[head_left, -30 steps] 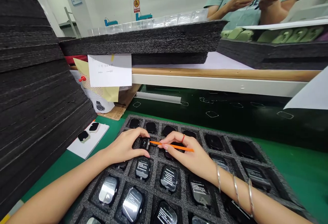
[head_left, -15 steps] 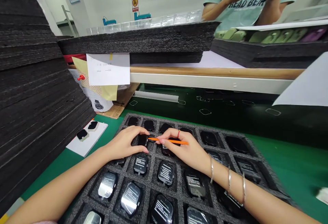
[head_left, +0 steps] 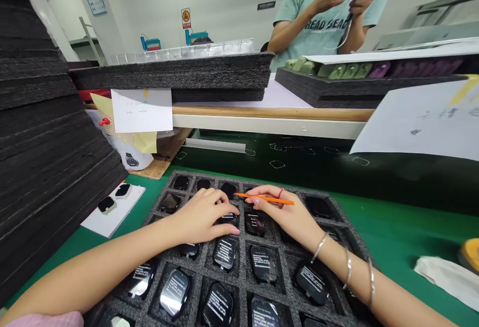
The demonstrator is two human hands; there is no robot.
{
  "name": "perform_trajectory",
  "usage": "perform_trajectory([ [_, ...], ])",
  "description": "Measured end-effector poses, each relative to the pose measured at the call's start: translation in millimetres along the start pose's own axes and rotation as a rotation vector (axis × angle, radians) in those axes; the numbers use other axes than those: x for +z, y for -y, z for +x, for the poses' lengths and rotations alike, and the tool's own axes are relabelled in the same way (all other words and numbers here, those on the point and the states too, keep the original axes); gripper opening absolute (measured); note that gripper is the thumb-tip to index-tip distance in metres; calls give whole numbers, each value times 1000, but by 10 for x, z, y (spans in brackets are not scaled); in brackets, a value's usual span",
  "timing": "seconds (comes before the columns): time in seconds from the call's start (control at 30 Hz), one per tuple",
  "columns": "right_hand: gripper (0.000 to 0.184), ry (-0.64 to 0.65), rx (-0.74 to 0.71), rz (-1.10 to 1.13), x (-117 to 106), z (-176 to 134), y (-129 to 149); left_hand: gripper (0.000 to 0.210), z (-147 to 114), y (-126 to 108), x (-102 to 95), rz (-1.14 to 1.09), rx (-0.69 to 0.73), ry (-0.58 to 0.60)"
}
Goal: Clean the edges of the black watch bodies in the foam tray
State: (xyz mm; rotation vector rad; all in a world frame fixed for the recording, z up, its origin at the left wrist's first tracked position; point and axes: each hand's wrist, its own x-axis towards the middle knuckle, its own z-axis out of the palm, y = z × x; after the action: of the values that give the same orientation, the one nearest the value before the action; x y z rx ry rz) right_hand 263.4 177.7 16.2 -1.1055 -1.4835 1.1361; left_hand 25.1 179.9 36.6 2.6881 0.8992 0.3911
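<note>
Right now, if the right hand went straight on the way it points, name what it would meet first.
Its orange stick would likely meet the dark watch at the tip; depth is unclear, so possibly the left hand beyond.

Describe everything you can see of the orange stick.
The orange stick is slim, plain and plastic-looking, narrowing to a fine tip. The right hand pinches it between thumb and fingers. It lies nearly level above the foam tray, tip pointing left at a dark watch face; whether they touch is unclear.
</note>
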Motion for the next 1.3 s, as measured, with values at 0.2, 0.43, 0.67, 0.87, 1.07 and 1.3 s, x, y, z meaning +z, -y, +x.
perform_trajectory([
  [0.2, 54, 23, -2, 50, 22, -15, -35, 32, -24, -65, 91, 67, -102, -59],
  [0.43, 48, 56, -12, 60, 39, -58, 0, 23, -135, 30, 101, -137, 3, -139],
  [0.67, 42, 116, 5, 37, 66, -106, 33, 33, -97, 97, 116, -156, -36, -124],
  [0.87, 41, 141, 1, 1, 72, -104, 13, 44, -94, 98, 120, -214, -115, -124],
  [1.07, 34, 134, -7, -20, 81, -102, 9, 49, -90, 92, 125, -200, -140, -119],
  [1.3, 31, 131, -12, -39, 100, -115, -6, 44, -90, 104, 134, -201, -136, -109],
])
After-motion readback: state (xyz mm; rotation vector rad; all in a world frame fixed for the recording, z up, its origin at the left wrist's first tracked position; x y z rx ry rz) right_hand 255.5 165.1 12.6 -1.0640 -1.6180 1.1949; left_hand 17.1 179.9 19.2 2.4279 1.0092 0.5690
